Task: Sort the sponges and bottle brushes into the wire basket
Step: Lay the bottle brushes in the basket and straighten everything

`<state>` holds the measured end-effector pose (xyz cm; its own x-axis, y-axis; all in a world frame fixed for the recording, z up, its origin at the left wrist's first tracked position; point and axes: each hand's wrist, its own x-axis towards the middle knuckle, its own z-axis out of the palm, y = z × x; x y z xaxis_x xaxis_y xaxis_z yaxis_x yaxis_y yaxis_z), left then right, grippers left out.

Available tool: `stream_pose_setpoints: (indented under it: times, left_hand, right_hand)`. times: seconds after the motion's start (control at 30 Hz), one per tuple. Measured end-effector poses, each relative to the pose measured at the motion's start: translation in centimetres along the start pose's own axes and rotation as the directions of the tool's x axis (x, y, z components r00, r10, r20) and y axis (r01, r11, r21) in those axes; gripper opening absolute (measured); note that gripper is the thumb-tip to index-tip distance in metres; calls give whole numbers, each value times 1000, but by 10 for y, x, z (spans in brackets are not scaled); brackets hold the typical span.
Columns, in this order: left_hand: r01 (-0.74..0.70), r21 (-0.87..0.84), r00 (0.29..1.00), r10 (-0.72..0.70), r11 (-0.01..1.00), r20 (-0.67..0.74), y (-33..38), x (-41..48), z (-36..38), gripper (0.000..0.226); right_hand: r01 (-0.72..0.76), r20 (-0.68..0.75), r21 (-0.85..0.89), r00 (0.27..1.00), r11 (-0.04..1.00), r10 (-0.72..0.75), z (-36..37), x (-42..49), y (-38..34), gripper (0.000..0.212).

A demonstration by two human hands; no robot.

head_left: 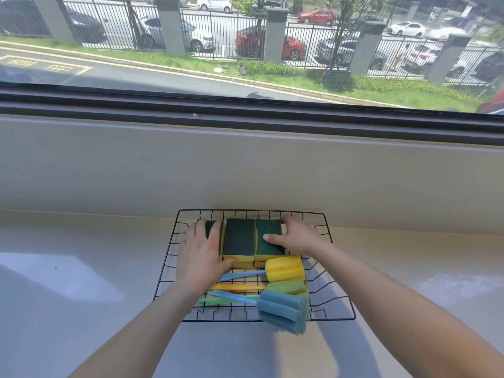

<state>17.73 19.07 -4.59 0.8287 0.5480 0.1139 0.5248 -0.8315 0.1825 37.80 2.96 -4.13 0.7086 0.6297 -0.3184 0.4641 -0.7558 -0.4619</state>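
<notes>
A black wire basket (324, 233) stands on the counter against the wall. Three stacks of green-topped yellow sponges fill its far half: left (214, 227), middle (239, 238), right (268, 233). My left hand (201, 249) lies flat on the left stack, thumb at the stack's front edge. My right hand (296, 236) grips the right stack, thumb on top, fingers curled over its far right corner. In the near half lie bottle brushes with foam heads: yellow (285, 268), green (289, 286), blue (282, 312). Their thin handles point left. The blue head hangs over the front rim.
The pale counter (81, 268) stretches left and right of the basket. A low wall and window ledge (245, 159) rise directly behind it, with a window above onto a street.
</notes>
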Motion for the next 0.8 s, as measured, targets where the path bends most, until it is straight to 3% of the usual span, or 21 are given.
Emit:
stream_pose_setpoints:
  times: [0.13,0.37,0.57,0.8]
  left_hand:
    - [58,-98,998,-55,994,31,-18,-4,-10,110]
    - [123,-270,991,-106,955,79,-60,-9,-15,97]
    - [86,-210,996,-79,974,43,-51,-9,-6,97]
    - [77,-164,997,-74,983,25,-49,-8,-2,96]
  right_hand:
    - [-66,-4,0,998,998,66,-7,-3,4,91]
    - [-83,73,-7,994,997,83,-8,1,4,82]
    - [-60,83,58,995,997,55,-4,5,-3,57]
    - [-51,70,54,996,997,47,-1,6,-7,59]
